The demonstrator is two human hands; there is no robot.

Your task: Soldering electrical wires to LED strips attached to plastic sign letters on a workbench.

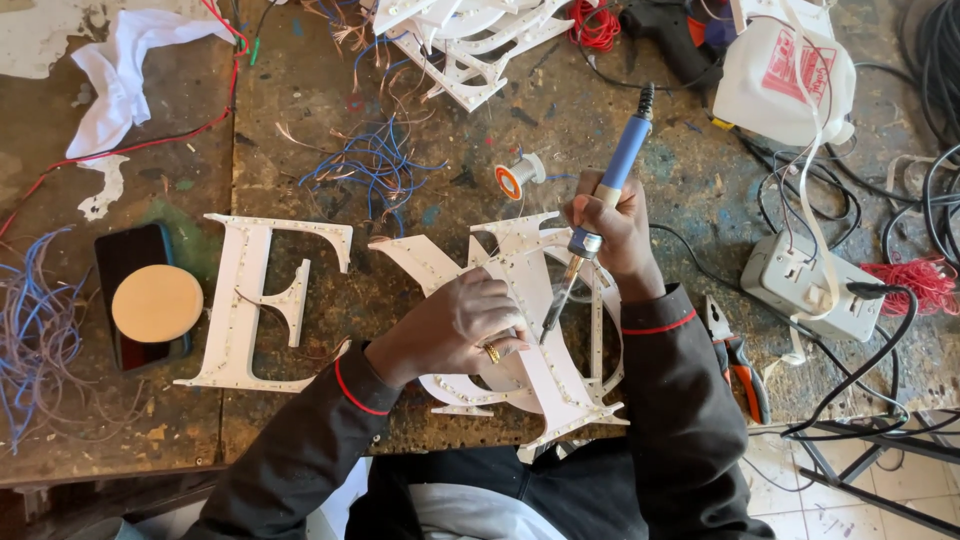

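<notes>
Left hand (462, 322) is pressing down flat-curled on the white X-shaped sign letter (520, 330), fingers bent over its centre, gold ring showing; it is holding the letter steady, not lifting it. Right hand (612, 225) is closing in a full fist round the blue-handled soldering iron (605, 200), tip pointing down at the letter just beside the left fingertips.

Going left to right: loose blue wires (35, 330) are spilling off the left bench edge, little free room there. White rag (115, 80) is lying crumpled at top left, a red wire (150, 140) crossing beneath it. Dark phone (130, 260) is sitting flat with a round tan disc (157, 303) on top. White E-shaped letter (250, 305) is lying flat, dotted with small LEDs along its strokes, a bare strip of bench between it and the X. Blue wire offcuts (375, 165) are scattering above, near a small solder spool (515, 178). More white letters (460, 45) are stacking at the top edge. Bench (300, 100) is looking rough, stained, pitted.

Right of the hands: orange-handled pliers (740, 365) are lying near the front edge, well apart from the iron. Grey power strip (815, 285) is sitting with a black cable plugged in; red wire bundle (915, 280) just beside it. White plastic bag (785, 75) is sitting at top right. Right side is crowding with cables.
</notes>
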